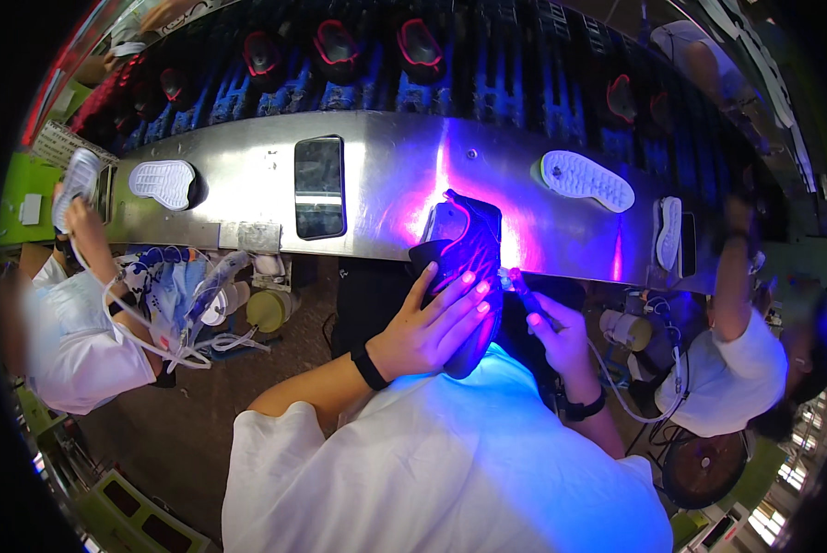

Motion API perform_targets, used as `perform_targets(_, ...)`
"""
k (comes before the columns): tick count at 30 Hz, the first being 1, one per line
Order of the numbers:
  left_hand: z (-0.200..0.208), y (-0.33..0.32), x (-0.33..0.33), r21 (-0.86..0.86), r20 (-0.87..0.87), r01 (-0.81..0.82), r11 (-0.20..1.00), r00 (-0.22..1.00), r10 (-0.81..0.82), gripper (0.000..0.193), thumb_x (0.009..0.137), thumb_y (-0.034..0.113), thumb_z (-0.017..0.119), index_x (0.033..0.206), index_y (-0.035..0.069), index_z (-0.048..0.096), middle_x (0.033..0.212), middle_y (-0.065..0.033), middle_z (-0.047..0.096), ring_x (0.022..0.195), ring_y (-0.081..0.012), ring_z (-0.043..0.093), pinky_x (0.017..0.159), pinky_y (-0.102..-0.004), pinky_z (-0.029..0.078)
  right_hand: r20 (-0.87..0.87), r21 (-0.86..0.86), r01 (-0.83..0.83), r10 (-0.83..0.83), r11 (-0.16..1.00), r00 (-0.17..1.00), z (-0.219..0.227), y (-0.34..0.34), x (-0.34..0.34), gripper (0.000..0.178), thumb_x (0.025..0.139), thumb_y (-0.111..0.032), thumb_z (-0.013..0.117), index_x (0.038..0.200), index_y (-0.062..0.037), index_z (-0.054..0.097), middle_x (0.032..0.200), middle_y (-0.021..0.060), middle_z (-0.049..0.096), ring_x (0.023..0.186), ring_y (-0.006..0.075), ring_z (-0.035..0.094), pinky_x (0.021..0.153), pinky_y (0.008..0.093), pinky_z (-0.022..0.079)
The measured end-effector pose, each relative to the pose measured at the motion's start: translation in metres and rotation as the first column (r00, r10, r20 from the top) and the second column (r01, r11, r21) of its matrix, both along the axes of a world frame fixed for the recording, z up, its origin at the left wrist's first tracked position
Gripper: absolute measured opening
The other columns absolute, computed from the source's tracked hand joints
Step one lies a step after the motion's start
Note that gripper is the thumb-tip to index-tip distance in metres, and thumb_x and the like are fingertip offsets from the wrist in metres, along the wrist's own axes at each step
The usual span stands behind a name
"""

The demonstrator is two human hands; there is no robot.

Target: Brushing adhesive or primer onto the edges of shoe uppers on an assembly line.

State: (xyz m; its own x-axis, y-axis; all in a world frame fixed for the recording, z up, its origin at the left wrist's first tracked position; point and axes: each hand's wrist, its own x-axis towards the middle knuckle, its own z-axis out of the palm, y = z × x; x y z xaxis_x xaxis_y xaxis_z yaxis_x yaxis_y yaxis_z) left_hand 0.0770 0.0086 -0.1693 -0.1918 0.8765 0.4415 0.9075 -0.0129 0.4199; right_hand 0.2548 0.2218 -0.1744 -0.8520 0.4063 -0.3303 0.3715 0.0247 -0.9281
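Observation:
Under purple light, a dark shoe upper (469,267) with red lines stands tilted in front of me at the bench's near edge. My left hand (443,313) steadies it, thumb on its left side and fingers laid across it. In my right hand (563,334) is a dark pen-like applicator (529,297), its tip close to the upper's right side. A thin pale hose runs from near my right hand toward a pot on the right. Whether the tip touches the upper I cannot tell.
On the metal bench (376,184) lie a black phone (319,188), a white sole (163,182) at left and another white sole (588,181) at right. Behind, a dark conveyor carries several red-edged uppers (420,48). Co-workers sit on both sides; the left one holds a sole (80,184).

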Motion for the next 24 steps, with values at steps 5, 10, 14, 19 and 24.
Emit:
perform_targets(5, 0.001, 0.001, 0.000, -0.008, -0.022, 0.023, 1.000, 0.999, -0.023, 0.053, 0.081, 0.016, 0.065, 0.132, 0.000, 0.057, 0.144, -0.0176, 0.052, 0.141, -0.0343, 0.043, 0.114, -0.0681, 0.026, 0.056, 0.053, 0.068, -0.071, 0.996, 0.996, -0.001, 0.020, -0.032, 0.039, 0.097, -0.021, 0.067, 0.130, -0.0010, 0.063, 0.082, -0.0052, 0.058, 0.072, 0.0040, 0.049, 0.065, 0.0207, 0.042)
perform_targets(10, 0.011, 0.003, -0.003, -0.023, 0.000, 0.026, 0.999, 1.000, -0.026, 0.050, 0.080, 0.013, 0.068, 0.128, 0.000, 0.059, 0.141, -0.0199, 0.054, 0.136, -0.0353, 0.048, 0.114, -0.0661, 0.027, 0.003, 0.047, 0.073, -0.073, 0.996, 0.997, -0.001, 0.020, -0.023, 0.039, 0.096, -0.020, 0.068, 0.130, -0.0011, 0.064, 0.083, -0.0053, 0.058, 0.071, 0.0046, 0.050, 0.065, 0.0210, 0.042)
perform_targets(14, 0.017, 0.007, 0.001, -0.039, 0.005, 0.010, 0.999, 1.000, -0.010, 0.056, 0.082, 0.013, 0.063, 0.136, 0.000, 0.053, 0.145, -0.0184, 0.050, 0.140, -0.0344, 0.044, 0.115, -0.0662, 0.024, 0.039, -0.126, 0.039, -0.035, 0.991, 0.999, 0.014, 0.010, 0.005, 0.041, 0.095, -0.019, 0.069, 0.131, 0.0001, 0.063, 0.083, -0.0031, 0.060, 0.071, 0.0051, 0.052, 0.064, 0.0220, 0.044)
perform_targets(19, 0.033, 0.025, 0.011, -0.071, 0.036, -0.037, 0.997, 0.999, 0.040, 0.062, 0.081, 0.022, 0.065, 0.137, -0.002, 0.051, 0.145, -0.0203, 0.049, 0.140, -0.0365, 0.042, 0.116, -0.0653, 0.020, 0.017, -0.143, 0.053, -0.051, 0.988, 0.999, 0.029, 0.008, 0.022, 0.038, 0.095, -0.018, 0.068, 0.128, 0.0013, 0.064, 0.083, -0.0020, 0.062, 0.069, 0.0064, 0.054, 0.063, 0.0223, 0.045)
perform_targets(24, 0.045, 0.047, 0.019, -0.101, 0.017, -0.088, 0.991, 0.996, 0.090, 0.071, 0.076, 0.026, 0.071, 0.137, -0.002, 0.050, 0.145, -0.0206, 0.049, 0.139, -0.0358, 0.044, 0.116, -0.0647, 0.020, -0.003, -0.129, 0.078, -0.079, 0.989, 0.997, 0.037, 0.013, 0.031, 0.036, 0.094, -0.018, 0.068, 0.125, 0.0011, 0.066, 0.080, -0.0017, 0.062, 0.068, 0.0065, 0.054, 0.063, 0.0231, 0.046)
